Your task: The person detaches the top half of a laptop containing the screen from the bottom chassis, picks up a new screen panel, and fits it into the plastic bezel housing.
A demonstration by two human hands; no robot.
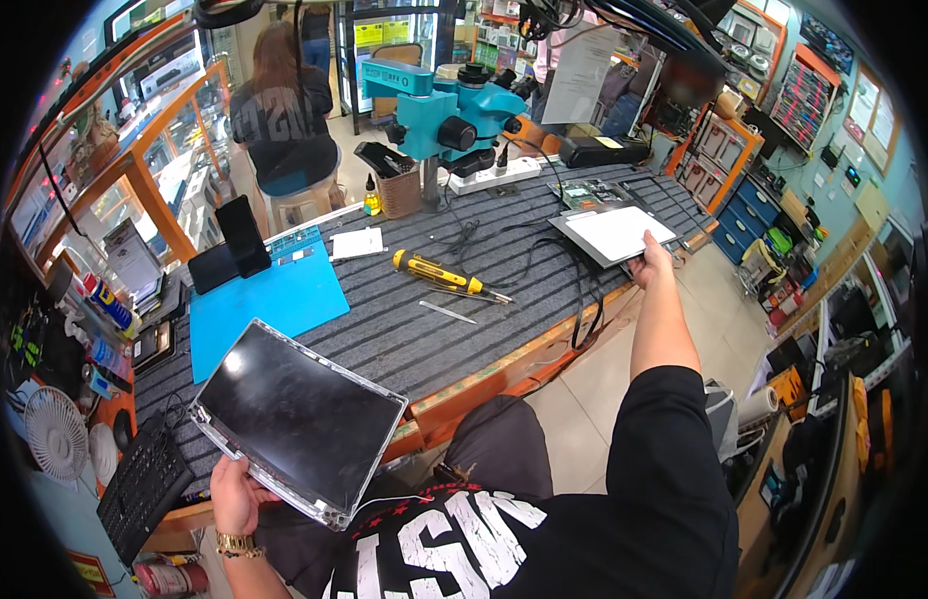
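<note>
My left hand (236, 493) grips the lower left edge of a laptop screen assembly (302, 409), a dark panel in a silver frame without its bezel, tilted over the bench's near edge. A thin cable trails from its lower corner. At the far right of the bench, my right hand (651, 262) is closed on the near edge of a flat stack: a white sheet-like panel (619, 232) on top of a grey one (581, 238). Its fingers are partly hidden under the stack. Just behind lies an opened laptop base with a green circuit board (591, 195).
A yellow screwdriver (439, 272) and a thin metal tool (447, 311) lie mid-bench. A blue mat (274, 309) with phones is at left, a teal microscope (454, 110) behind. Black cables (582, 299) hang over the right edge. A keyboard (145, 479) leans at lower left. A person sits beyond.
</note>
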